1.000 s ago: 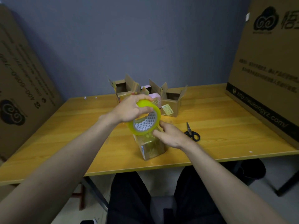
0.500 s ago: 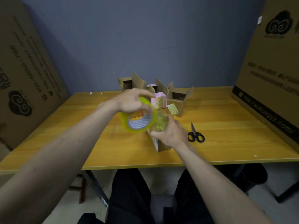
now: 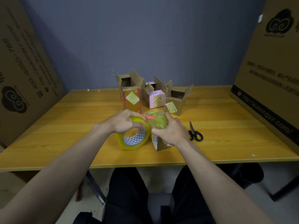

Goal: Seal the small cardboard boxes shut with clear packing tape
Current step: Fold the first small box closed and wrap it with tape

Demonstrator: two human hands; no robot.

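My left hand (image 3: pixel 125 121) grips a yellowish roll of clear packing tape (image 3: pixel 133 137) from above, just left of a small cardboard box (image 3: pixel 159 126) that stands near the table's front edge. Tape runs from the roll across the box's top, which looks glossy with tape. My right hand (image 3: pixel 171 131) holds the box on its right side and top. Behind stand three more small boxes with their flaps open: a tall brown one (image 3: pixel 130 94), a pink one (image 3: pixel 155 97) and a low brown one (image 3: pixel 175 101).
Black scissors (image 3: pixel 195 133) lie on the wooden table (image 3: pixel 72 126) just right of my right hand. Large printed cardboard cartons lean at the left (image 3: pixel 24 70) and right (image 3: pixel 271 70) sides of the table. A grey wall stands behind.
My left hand has carried the tape roll down and to the left of the box, off its top. My right hand has moved up over the box's top. The camera view shifted.
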